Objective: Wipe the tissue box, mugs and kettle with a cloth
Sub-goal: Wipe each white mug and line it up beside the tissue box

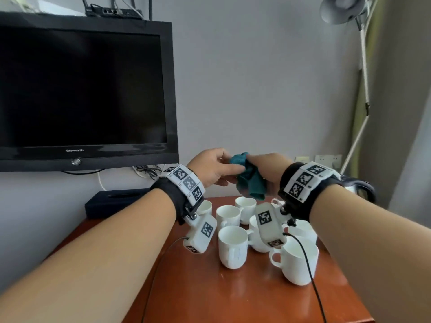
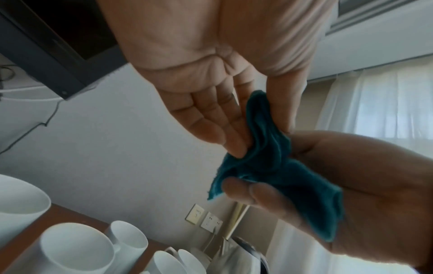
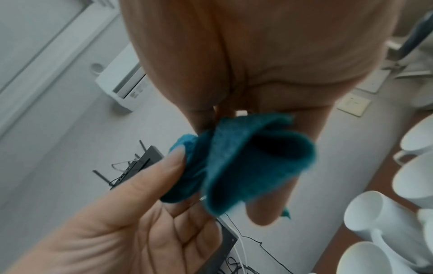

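Observation:
Both hands hold a teal cloth (image 1: 250, 180) in the air above the mugs. My left hand (image 1: 229, 163) pinches its upper left corner between thumb and fingers. My right hand (image 1: 255, 165) grips the other side, and the cloth hangs bunched below. In the left wrist view the cloth (image 2: 264, 148) sits between thumb and fingers. Several white mugs (image 1: 233, 245) stand clustered on the wooden table (image 1: 210, 294). A black tissue box (image 1: 114, 201) lies at the back left. The kettle (image 1: 363, 190) is mostly hidden behind my right wrist.
A black television (image 1: 81, 89) stands at the left against the wall. Cables (image 1: 149, 171) and wall sockets (image 1: 327, 159) lie behind the table. A floor lamp (image 1: 363, 78) rises at the right, beside a curtain. The table's near part holds only the wrist camera leads.

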The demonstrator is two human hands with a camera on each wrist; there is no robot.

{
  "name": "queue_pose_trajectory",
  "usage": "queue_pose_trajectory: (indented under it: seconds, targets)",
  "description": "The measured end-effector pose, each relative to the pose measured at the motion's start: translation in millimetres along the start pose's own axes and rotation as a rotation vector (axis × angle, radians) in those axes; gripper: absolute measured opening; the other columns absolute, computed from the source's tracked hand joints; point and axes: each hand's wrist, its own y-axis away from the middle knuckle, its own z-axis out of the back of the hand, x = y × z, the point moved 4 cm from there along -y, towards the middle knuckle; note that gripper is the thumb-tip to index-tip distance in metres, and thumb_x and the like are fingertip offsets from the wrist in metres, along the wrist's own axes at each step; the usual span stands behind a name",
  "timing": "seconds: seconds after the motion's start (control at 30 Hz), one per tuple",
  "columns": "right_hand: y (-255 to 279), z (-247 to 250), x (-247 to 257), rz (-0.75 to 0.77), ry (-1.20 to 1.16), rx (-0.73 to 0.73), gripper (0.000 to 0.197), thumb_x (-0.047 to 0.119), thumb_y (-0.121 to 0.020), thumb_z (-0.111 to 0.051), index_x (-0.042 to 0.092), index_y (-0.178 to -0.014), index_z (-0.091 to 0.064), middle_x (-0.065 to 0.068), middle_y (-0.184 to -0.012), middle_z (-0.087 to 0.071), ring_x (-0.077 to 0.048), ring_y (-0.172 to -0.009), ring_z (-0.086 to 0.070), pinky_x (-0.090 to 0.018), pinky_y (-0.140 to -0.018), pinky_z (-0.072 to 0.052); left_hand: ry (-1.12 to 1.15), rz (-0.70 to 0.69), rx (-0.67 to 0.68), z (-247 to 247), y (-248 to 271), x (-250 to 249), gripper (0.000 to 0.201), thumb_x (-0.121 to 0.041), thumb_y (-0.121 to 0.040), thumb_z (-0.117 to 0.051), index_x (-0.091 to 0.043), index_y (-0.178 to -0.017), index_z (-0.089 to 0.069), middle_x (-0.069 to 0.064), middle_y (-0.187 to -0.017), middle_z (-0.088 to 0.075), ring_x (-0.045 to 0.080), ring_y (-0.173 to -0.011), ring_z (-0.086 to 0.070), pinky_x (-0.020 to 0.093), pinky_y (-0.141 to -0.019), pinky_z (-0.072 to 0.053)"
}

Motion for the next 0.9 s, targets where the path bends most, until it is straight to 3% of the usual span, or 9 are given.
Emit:
queue_pose_trajectory:
  seconds: [0.13,0.23,0.33,0.43,0.5,0.57,0.63,0.73,0.9]
  targets:
    - [3.8,14.5,-12.7,-0.043,-0.093,0.004,0.050,0.051,-0.099,-0.062,0.005,-0.119,-0.064,-0.021,-0.103,-0.069,-0.039,-0.086,-0.068,-0.056,-0.079,-0.062,-0.048,0.020,0.158,-26.7,-0.2,-4.9,0.018,-0.019,-0.094,-0.077,-0.017,-0.111,-0.073,0.007,-0.105,-0.080,0.024,-0.094,-0.077,0.030,-0.077,-0.058]
    - [3.8,17.2,-21.0,-0.018,-0.102,-0.007,0.051,0.039,-0.094,-0.074,-0.002,-0.123,-0.064,-0.022,-0.109,-0.071,-0.039,-0.090,-0.073,-0.050,-0.078,-0.063,-0.073,0.077,0.219,-28.6,1.1,-0.4,0.029,-0.002,-0.094,-0.061,-0.017,-0.112,-0.077,0.009,-0.112,-0.078,0.027,-0.103,-0.076,0.029,-0.077,-0.058]
    - [-1.8,19.6,-27.5,0.021,-0.086,-0.125,0.033,0.015,-0.093,-0.076,-0.005,-0.114,-0.060,-0.029,-0.112,-0.069,-0.045,-0.092,-0.075,-0.055,-0.082,-0.063,-0.097,0.163,0.074,-13.0,0.4,17.4,0.037,0.004,-0.094,-0.046,-0.014,-0.103,-0.078,0.006,-0.107,-0.080,0.025,-0.096,-0.078,0.028,-0.073,-0.059]
    - [-6.3,17.6,-33.2,0.023,0.007,-0.160,0.019,0.003,-0.092,-0.072,-0.003,-0.105,-0.060,-0.029,-0.107,-0.070,-0.047,-0.092,-0.074,-0.055,-0.076,-0.063,-0.185,0.276,-0.087,8.1,1.0,52.1,0.024,-0.002,-0.096,-0.051,-0.008,-0.094,-0.074,0.012,-0.099,-0.078,0.020,-0.076,-0.075,0.028,-0.063,-0.055]
    - [-10.1,14.7,-37.8,0.022,0.074,-0.150,0.006,-0.001,-0.094,-0.066,-0.001,-0.099,-0.063,-0.027,-0.096,-0.073,-0.048,-0.090,-0.075,-0.055,-0.073,-0.062,-0.244,0.354,-0.106,18.7,3.9,77.3,0.018,-0.005,-0.096,-0.054,-0.009,-0.093,-0.071,0.013,-0.098,-0.077,0.018,-0.069,-0.072,0.023,-0.055,-0.052]
    - [-14.3,12.2,-41.8,0.027,0.092,-0.142,0.007,-0.006,-0.092,-0.062,0.001,-0.092,-0.065,-0.024,-0.080,-0.073,-0.047,-0.084,-0.074,-0.067,-0.083,-0.059,-0.270,0.399,-0.124,28.1,5.9,96.6,0.014,-0.008,-0.097,-0.057,-0.010,-0.094,-0.070,0.012,-0.101,-0.076,0.019,-0.074,-0.073,0.023,-0.053,-0.052]
    - [-19.3,7.1,-45.5,0.031,0.085,-0.115,0.012,-0.008,-0.091,-0.059,0.002,-0.088,-0.064,-0.020,-0.075,-0.070,-0.043,-0.077,-0.070,-0.072,-0.088,-0.054,-0.297,0.410,-0.158,38.4,3.4,110.7,0.009,-0.010,-0.097,-0.060,-0.012,-0.097,-0.069,0.011,-0.103,-0.075,0.023,-0.086,-0.076,0.031,-0.063,-0.060]
    - [-25.0,-2.6,-51.7,0.026,0.077,-0.068,0.014,-0.009,-0.090,-0.059,0.005,-0.087,-0.062,-0.019,-0.082,-0.065,-0.037,-0.071,-0.067,-0.064,-0.089,-0.057,-0.303,0.434,-0.183,53.3,-4.6,132.0,0.022,-0.007,-0.096,-0.064,-0.015,-0.117,-0.067,0.011,-0.115,-0.072,0.029,-0.104,-0.074,0.043,-0.089,-0.062]
    - [-41.1,-6.4,-58.5,-0.001,0.085,-0.094,0.010,-0.007,-0.087,-0.064,0.002,-0.090,-0.064,-0.023,-0.096,-0.066,-0.044,-0.086,-0.071,-0.066,-0.090,-0.056,-0.233,0.456,-0.153,67.6,-17.7,169.5,0.066,0.001,-0.091,-0.062,-0.016,-0.153,-0.047,0.005,-0.155,-0.051,0.022,-0.124,-0.058,0.036,-0.101,-0.053]
